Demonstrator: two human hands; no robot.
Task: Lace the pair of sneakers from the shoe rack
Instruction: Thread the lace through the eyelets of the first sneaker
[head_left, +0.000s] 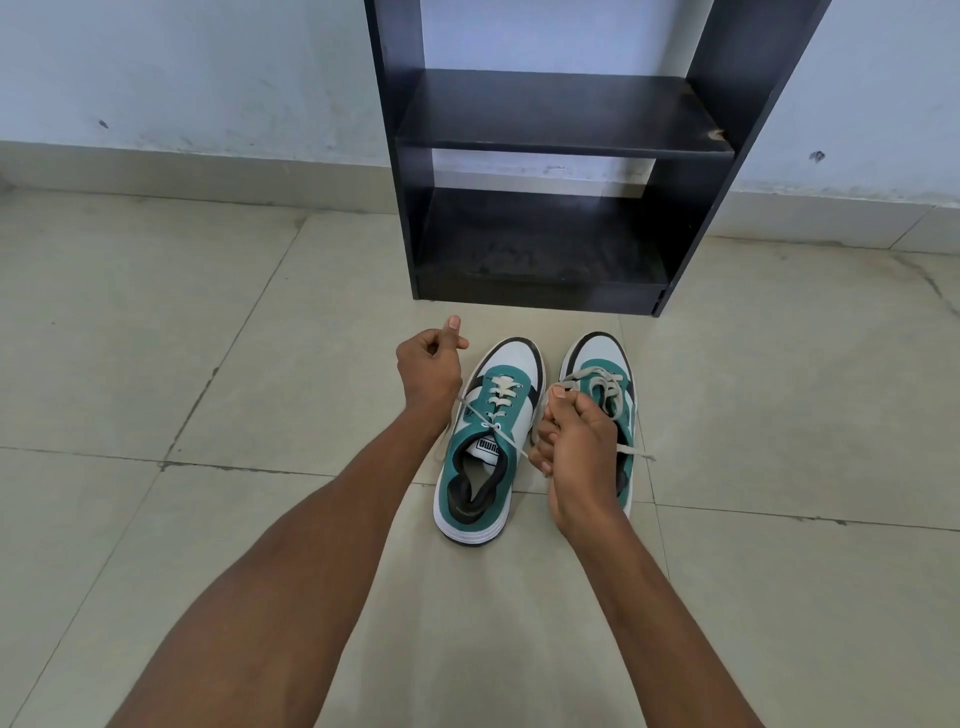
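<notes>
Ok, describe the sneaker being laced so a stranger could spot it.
Find the black shoe rack against the wall; two sneakers sit on the floor before it. It is the left sneaker, its lace pulled taut between both hands, its opening uncovered.

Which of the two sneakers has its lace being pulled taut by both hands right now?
The left sneaker: its lace runs taut to each hand. The right sneaker's lace lies loose on top.

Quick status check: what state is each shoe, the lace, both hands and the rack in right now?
Left sneaker: on the floor, laced most of the way up.
Lace: pulled taut across it between both hands.
Right sneaker: lace loose, bunched.
Left hand: closed on lace.
Right hand: closed on lace.
Shoe rack: shelves empty.
</notes>
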